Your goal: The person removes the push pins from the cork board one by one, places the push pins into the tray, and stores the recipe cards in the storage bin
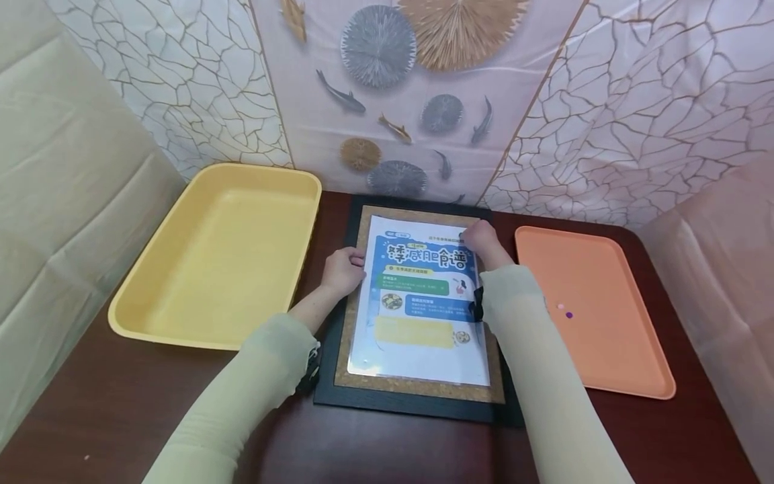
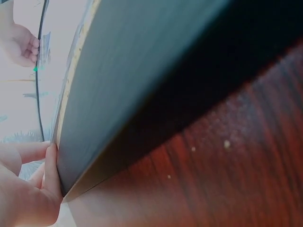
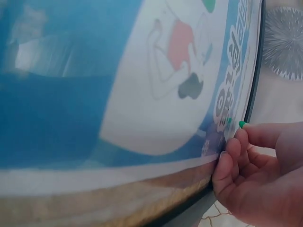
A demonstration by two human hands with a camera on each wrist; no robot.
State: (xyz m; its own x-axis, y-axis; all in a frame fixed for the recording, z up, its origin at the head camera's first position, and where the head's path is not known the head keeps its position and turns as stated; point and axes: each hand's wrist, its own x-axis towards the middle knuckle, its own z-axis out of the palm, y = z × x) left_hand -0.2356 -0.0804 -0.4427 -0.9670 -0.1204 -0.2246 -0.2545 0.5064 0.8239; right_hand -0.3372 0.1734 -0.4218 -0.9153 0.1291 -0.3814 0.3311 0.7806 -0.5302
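A laminated poster with blue, green and yellow print lies on a cork board with a black frame. At its upper left edge, my left hand pinches the poster's side between thumb and finger, close against the cork layer. Over the poster's top right corner, my right hand pinches a small green pushpin between thumb and forefinger. The pin's tip is hidden, so I cannot tell whether it has gone in. The other right fingers rest by the board's edge.
To the left stands a deep yellow tub. An orange tray at the right holds a purple pin and a pink pin. A patterned cloth hangs behind the dark wooden table.
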